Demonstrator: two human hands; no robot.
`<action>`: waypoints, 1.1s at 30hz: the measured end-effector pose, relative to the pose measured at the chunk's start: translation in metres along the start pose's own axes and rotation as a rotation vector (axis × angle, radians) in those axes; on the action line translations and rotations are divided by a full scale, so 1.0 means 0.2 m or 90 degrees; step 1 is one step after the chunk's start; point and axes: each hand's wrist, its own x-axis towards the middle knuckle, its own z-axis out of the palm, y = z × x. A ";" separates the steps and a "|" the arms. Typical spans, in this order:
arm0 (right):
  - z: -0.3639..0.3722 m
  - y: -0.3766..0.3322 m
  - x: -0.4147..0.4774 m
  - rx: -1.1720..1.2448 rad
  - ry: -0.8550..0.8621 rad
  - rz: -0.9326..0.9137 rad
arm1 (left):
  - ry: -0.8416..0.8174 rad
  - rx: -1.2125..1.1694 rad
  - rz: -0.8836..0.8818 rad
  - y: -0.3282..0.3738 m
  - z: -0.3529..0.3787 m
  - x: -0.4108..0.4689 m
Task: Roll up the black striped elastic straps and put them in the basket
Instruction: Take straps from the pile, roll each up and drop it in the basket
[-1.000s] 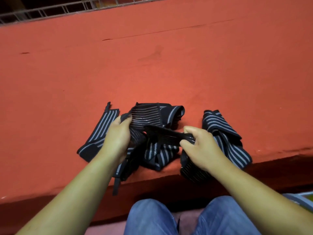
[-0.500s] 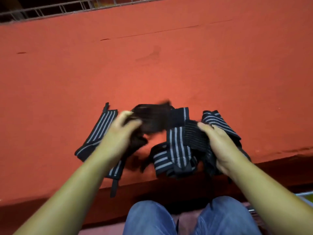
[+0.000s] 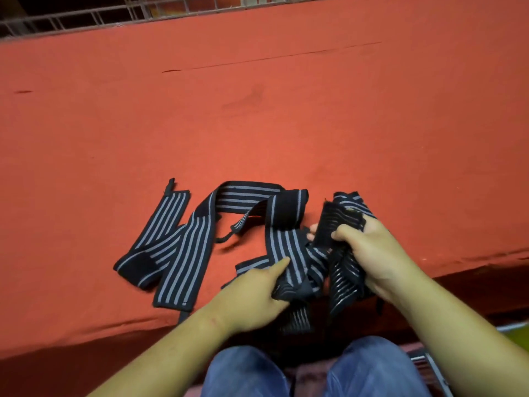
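Black elastic straps with grey stripes lie tangled near the front edge of a red cloth-covered surface (image 3: pixel 257 110). One long strap (image 3: pixel 183 247) is spread out at the left, looping over toward the middle. My left hand (image 3: pixel 252 299) grips a bunched part of a strap (image 3: pixel 294 270) at the front edge, its forefinger stretched along the fabric. My right hand (image 3: pixel 372 253) grips another bunched strap end (image 3: pixel 340 222), thumb on top. More strap hangs over the edge between my hands. No basket is in view.
A metal wire rail (image 3: pixel 114 12) runs along the far edge of the red surface. My knees in blue jeans (image 3: pixel 315 371) are below the front edge. A thin metal frame (image 3: pixel 429 365) shows at the bottom right.
The bundle my left hand held has been laid out to the left as a long flat strap. My left hand has moved right to the middle bunch. My right hand has lifted a strap end.
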 end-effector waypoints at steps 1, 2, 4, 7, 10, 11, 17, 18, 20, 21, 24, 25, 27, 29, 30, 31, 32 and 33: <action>-0.01 -0.01 -0.01 0.000 0.009 -0.010 | 0.018 -0.041 0.001 -0.01 -0.03 -0.01; -0.01 -0.02 -0.02 -0.005 0.018 -0.021 | 0.046 -0.083 -0.004 -0.01 -0.06 -0.01; -0.02 -0.01 -0.04 -0.001 0.021 -0.035 | 0.108 -0.199 -0.028 0.00 -0.16 -0.04; 0.00 0.01 -0.10 0.034 -0.015 -0.022 | 0.197 -0.406 -0.093 0.09 -0.31 -0.10; 0.09 0.03 -0.20 -0.030 -0.120 -0.053 | 0.223 -0.552 -0.137 0.20 -0.38 -0.15; 0.12 0.03 -0.23 -0.053 -0.134 -0.072 | 0.204 -0.592 -0.148 0.23 -0.38 -0.16; 0.17 -0.03 -0.27 -0.026 -0.056 -0.161 | 0.044 -0.740 -0.161 0.28 -0.33 -0.24; 0.16 -0.05 -0.27 0.007 -0.052 -0.154 | 0.022 -0.743 -0.158 0.26 -0.32 -0.26; 0.13 -0.09 -0.27 0.046 -0.057 -0.147 | -0.034 -0.754 -0.170 0.24 -0.30 -0.32; 0.12 -0.10 -0.27 0.050 -0.064 -0.150 | -0.055 -0.762 -0.176 0.22 -0.29 -0.35; 0.09 -0.12 -0.26 0.082 -0.060 -0.124 | -0.081 -0.726 -0.144 0.15 -0.27 -0.43; 0.09 -0.13 -0.26 0.095 -0.048 -0.113 | -0.104 -0.714 -0.128 0.13 -0.27 -0.46; 0.08 -0.14 -0.27 0.103 -0.027 -0.104 | -0.158 -0.715 -0.097 0.10 -0.25 -0.51; 0.07 -0.15 -0.28 0.094 -0.021 -0.104 | -0.156 -0.732 -0.092 0.04 -0.22 -0.56; 0.07 -0.15 -0.29 0.098 -0.019 -0.104 | -0.138 -0.727 -0.097 0.02 -0.20 -0.58; 0.07 -0.15 -0.30 0.106 -0.016 -0.105 | -0.117 -0.718 -0.099 0.00 -0.19 -0.61; 0.07 -0.16 -0.30 0.112 -0.010 -0.104 | -0.103 -0.708 -0.096 -0.02 -0.17 -0.63; 0.07 -0.16 -0.31 0.114 -0.003 -0.104 | -0.089 -0.701 -0.096 -0.03 -0.16 -0.65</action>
